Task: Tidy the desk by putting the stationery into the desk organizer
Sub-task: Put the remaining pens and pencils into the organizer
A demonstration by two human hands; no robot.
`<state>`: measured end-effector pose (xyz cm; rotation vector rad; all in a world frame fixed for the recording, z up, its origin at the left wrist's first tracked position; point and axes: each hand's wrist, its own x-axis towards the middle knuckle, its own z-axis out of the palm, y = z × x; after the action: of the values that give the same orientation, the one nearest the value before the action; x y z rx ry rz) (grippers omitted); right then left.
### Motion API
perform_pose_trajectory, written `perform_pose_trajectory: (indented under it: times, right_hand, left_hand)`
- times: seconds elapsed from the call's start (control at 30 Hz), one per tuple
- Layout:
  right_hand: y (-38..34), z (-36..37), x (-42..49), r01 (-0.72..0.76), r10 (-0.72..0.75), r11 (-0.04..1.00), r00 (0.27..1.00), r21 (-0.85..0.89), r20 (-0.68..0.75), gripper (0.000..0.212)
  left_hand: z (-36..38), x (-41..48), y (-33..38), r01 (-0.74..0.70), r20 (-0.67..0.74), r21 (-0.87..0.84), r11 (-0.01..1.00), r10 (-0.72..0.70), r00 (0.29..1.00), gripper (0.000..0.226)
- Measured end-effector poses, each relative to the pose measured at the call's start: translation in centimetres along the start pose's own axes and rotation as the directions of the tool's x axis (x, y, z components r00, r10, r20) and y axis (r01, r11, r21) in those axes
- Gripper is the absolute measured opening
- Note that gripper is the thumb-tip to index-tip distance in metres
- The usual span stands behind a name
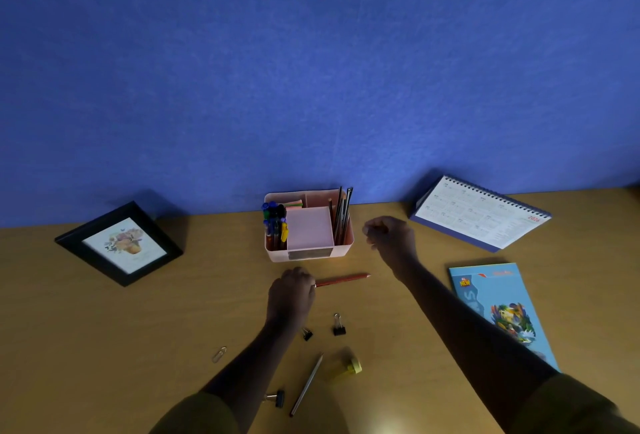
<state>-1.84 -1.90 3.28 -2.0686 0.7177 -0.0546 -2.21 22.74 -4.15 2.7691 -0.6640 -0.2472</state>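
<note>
Nearest to me, a grey pencil (306, 385) lies on the wooden surface (104, 347) between my forearms, with a black binder clip (277, 398) just to its left and a small yellow item (350, 366), too blurred to name, to its right. Further left is a paper clip (219, 354). Two more binder clips (339, 327) sit a little beyond, one of them partly under my left wrist.

Of my hands, the left hand (292, 291) has its fingers curled round one end of a red pencil (343, 278), which lies flat with its point towards the right. The right hand (389, 236) hovers above the surface just right of the desk organizer (308, 255), fingers curled in, nothing showing in them.

That pink organizer stands against the blue wall (311, 69). Pens (275, 222) fill its left compartment, pencils (341, 217) stand in the right one, and a pink paper block (309, 227) sits in the middle.

A black picture frame (119, 243) leans far left, a spiral calendar (481, 213) stands far right, and a blue booklet (502, 309) lies flat beside my right arm.
</note>
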Motion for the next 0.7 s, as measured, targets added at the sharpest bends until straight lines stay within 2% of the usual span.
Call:
perform_pose_trajectory:
  times: [0.07,0.13,0.2,0.27,0.37,0.47,0.6,0.7]
  right_hand:
    - [1.1,0.0,-0.8,-0.069,0.071,0.997,0.996,-0.045,0.058,0.004]
    - [2.2,0.0,-1.5,-0.136,0.145,0.987,0.984,-0.088,0.105,0.022]
    - [2.6,-0.2,-2.1,-0.196,0.206,0.977,0.971,-0.089,0.120,0.029]
    - [2.3,-0.7,-2.5,-0.272,0.267,0.962,0.954,0.015,0.136,0.025]
    - [1.1,-1.7,-3.1,-0.351,0.303,0.882,0.933,0.314,0.192,0.016]
    - [-0.5,-2.7,-3.6,-0.291,0.235,0.855,0.955,0.430,0.178,0.010]
    - [-3.5,-4.2,-3.5,-0.137,0.081,0.855,0.988,0.500,0.132,0.013]
    - [-5.7,-5.1,-2.4,-0.022,0.002,0.855,0.999,0.518,0.040,0.013]
  left_hand:
    - [-0.2,-0.1,0.3,0.018,-0.001,-0.060,0.998,-0.018,1.000,0.017]
    - [-0.3,-0.3,0.6,0.034,-0.010,-0.127,0.991,-0.036,0.999,0.016]
    - [-0.5,-0.6,1.0,0.051,-0.025,-0.202,0.978,-0.057,0.998,0.017]
    - [-0.9,-0.9,1.5,0.064,-0.043,-0.283,0.957,-0.079,0.996,0.019]
    - [-1.4,-1.3,2.3,0.068,-0.078,-0.383,0.921,-0.106,0.991,0.020]
    - [-2.1,-1.5,3.0,0.025,-0.146,-0.463,0.886,-0.104,0.984,0.021]
    - [-4.1,-1.3,3.8,-0.032,-0.236,-0.547,0.837,-0.117,0.965,0.022]
    - [-5.0,-1.5,3.4,-0.018,-0.265,-0.555,0.832,-0.157,0.952,0.025]
